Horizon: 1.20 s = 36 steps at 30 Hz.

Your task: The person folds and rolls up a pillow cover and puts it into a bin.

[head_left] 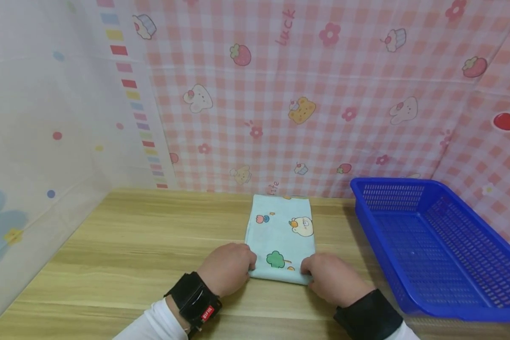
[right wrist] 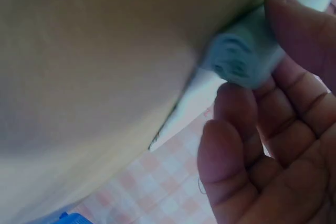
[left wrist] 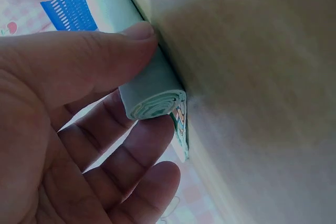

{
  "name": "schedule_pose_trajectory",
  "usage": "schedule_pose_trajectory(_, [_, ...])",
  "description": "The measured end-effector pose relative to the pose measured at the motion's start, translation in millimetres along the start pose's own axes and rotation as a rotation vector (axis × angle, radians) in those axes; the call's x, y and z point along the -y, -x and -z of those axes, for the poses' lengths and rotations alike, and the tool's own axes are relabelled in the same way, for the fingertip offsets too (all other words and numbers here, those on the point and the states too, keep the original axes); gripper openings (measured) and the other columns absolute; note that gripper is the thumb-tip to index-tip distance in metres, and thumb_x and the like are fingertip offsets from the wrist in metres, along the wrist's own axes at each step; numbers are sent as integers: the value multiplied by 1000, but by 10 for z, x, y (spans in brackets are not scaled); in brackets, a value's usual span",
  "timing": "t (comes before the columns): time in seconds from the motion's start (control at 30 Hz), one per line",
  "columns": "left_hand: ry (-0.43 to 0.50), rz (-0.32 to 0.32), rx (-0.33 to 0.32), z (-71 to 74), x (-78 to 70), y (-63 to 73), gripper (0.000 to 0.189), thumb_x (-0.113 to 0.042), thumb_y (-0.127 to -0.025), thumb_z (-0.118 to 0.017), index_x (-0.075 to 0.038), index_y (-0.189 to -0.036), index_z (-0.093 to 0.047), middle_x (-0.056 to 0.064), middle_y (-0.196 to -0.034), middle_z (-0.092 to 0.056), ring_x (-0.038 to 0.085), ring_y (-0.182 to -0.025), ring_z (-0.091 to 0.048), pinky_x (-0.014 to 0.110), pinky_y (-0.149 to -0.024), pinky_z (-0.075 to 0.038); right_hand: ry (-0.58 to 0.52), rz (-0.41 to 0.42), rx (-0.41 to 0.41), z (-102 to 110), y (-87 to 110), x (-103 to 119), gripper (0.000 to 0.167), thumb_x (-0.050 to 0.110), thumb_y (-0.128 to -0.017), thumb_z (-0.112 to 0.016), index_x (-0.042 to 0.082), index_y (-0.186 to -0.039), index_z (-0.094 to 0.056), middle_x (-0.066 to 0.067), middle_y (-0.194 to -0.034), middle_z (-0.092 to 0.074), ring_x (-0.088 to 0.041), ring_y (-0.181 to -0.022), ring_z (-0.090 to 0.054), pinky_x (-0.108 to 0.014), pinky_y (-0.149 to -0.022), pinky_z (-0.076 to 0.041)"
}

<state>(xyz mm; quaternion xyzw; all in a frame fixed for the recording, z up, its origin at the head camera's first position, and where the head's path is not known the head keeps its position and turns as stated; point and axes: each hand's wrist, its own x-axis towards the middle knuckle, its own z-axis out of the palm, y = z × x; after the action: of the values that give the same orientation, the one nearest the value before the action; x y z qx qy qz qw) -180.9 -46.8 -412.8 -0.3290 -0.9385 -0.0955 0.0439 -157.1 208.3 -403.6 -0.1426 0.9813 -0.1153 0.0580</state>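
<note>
A light blue cloth [head_left: 280, 236] with cartoon prints lies on the wooden table as a long folded strip. Its near edge is wound into a roll, whose spiral layers show at the end in both wrist views. My left hand [head_left: 227, 269] holds the left end of the roll [left wrist: 155, 85], thumb on the near side and fingertips on the far side. At the other end, my right hand [head_left: 335, 278] grips the roll [right wrist: 239, 59] in the same way, between thumb and fingers. Beyond the roll, the rest of the strip lies flat towards the wall.
A blue plastic basket [head_left: 388, 264] with mesh walls stands to the right of the cloth and my right hand. Behind the table [head_left: 153, 241] hangs a pink checked curtain [head_left: 272, 94], with a pale printed sheet [head_left: 46, 156] on the left.
</note>
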Motion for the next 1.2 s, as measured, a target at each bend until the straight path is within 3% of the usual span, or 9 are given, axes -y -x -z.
schedule_pose_trajectory(0.23, [88, 69, 63, 15, 7, -10, 9, -11, -90, -75, -15, -83, -76, -9, -75, -61, 7, -66, -50, 26, -65, -46, -7, 34, 9, -14, 10, -8, 11, 4, -85, -83, 13, -90, -79, 2, -88, -71, -15, -81, -59, -44, -83, -56])
schedule_pose_trajectory(0.47, [147, 119, 111, 15, 60, -15, 5, -17, -95, -74, -16, -96, -78, -9, -86, -70, 6, -76, -57, 32, -77, -55, -54, 48, 6, 2, 20, -41, 11, 1, -90, -77, 11, -93, -80, 0, -92, -74, -15, -84, -62, -45, -86, -57])
schedule_pose_trajectory(0.67, [205, 152, 132, 5, 89, -19, 8, -20, -98, -71, -17, -98, -78, -9, -89, -70, 7, -79, -57, 34, -82, -55, -81, 3, 46, -1, -11, -62, 11, 2, -94, -74, 13, -94, -77, 1, -87, -71, -15, -80, -58, -45, -86, -57])
schedule_pose_trajectory(1.03, [289, 187, 140, 2, 125, -59, 13, -20, -100, -69, -16, -93, -79, -8, -88, -63, 9, -77, -55, 30, -75, -49, -93, -28, 60, 45, -89, -79, 14, 7, -92, -78, 17, -86, -69, 4, -80, -66, -15, -75, -54, -38, -77, -51])
schedule_pose_trajectory(1.2, [272, 143, 113, -2, 127, -86, 14, -14, -97, -70, -16, -86, -78, -5, -86, -60, 10, -76, -52, 27, -71, -47, -119, -29, 53, 55, -98, -80, 17, 5, -89, -80, 16, -82, -69, 4, -79, -65, -15, -75, -53, -37, -75, -49])
